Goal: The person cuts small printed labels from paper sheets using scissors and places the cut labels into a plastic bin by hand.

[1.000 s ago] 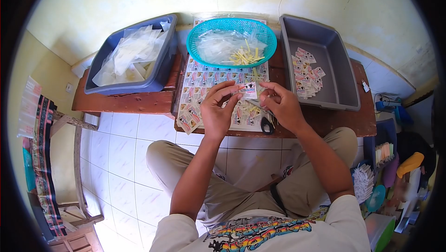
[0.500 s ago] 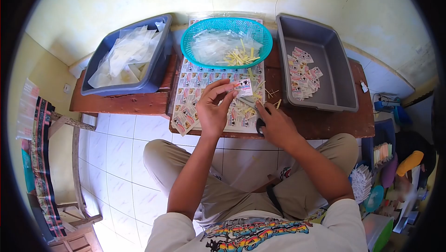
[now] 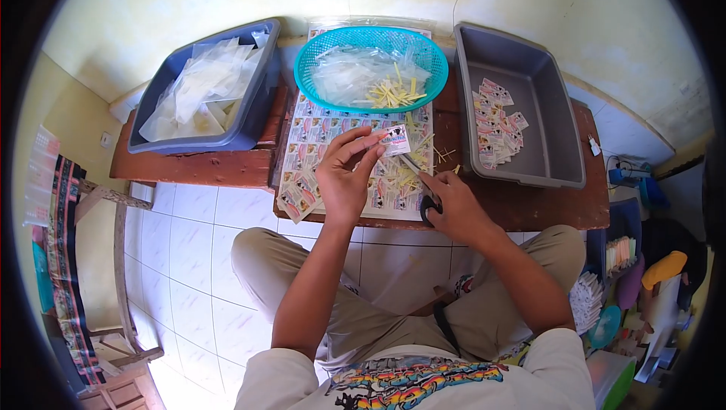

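Observation:
Between thumb and fingers, my left hand [image 3: 349,176] pinches a small printed label [image 3: 395,140] by its left side, raised above the table. My right hand [image 3: 452,202] grips a pair of scissors [image 3: 429,204] by the black handles. The metal blades point up and left, their tips close to the label's lower edge; I cannot tell whether they touch it. Under both hands lie printed label sheets [image 3: 306,134]. Yellowish paper strips [image 3: 421,145] are scattered on the sheets near the scissors.
A turquoise basket [image 3: 302,81] holds clear plastic bags and more strips. At the left, a blue-grey tub [image 3: 261,100] contains translucent plastic bags. Cut labels [image 3: 497,126] lie in a grey tub [image 3: 541,100] at the right. All stand on a brown wooden table [image 3: 529,206].
The label in my left hand has turned slightly, its printed face tilting. My right hand has shifted a little, with the scissors still in it. The camera view has moved slightly.

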`<state>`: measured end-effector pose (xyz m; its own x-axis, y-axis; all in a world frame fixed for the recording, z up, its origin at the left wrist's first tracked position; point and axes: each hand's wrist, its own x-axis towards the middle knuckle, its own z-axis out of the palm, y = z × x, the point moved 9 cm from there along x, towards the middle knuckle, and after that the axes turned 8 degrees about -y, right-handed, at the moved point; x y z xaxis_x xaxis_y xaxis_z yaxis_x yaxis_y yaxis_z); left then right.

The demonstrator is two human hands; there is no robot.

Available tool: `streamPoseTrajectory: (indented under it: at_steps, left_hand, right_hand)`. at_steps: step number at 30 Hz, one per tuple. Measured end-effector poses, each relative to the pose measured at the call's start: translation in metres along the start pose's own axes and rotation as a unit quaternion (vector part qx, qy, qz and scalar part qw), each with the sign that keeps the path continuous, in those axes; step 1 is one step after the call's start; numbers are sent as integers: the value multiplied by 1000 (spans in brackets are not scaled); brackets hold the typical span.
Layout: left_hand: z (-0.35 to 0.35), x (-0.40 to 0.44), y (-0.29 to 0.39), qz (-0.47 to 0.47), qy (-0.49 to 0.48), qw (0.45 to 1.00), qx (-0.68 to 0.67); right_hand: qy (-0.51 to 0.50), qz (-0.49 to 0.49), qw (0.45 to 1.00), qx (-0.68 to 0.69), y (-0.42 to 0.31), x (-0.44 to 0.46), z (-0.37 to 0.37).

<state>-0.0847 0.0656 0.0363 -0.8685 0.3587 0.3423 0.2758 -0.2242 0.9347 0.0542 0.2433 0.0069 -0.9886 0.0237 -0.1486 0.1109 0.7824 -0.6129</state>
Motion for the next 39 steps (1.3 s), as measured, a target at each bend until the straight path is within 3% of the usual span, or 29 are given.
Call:
streamPoseTrajectory:
  at_steps: [11, 13, 19, 28, 39]
  left_hand:
    - [-15, 8, 2, -19, 50, 998, -17]
    - [-16, 9, 5, -12, 54, 998, -22]
    - [-15, 10, 3, -13, 54, 998, -22]
    - [-7, 8, -1, -17, 35, 999, -1]
    - [-2, 4, 3, -7, 26, 1000, -6]
  right_hand:
    - [-36, 23, 984, 174, -24, -9, -24]
    - [-30, -6, 933, 359, -28, -10, -19]
    - [-73, 3, 859, 507, -29, -11, -13]
    - [-74, -44, 854, 514, -34, -10, -12]
    - [-65, -31, 858, 508, -37, -9, -15]
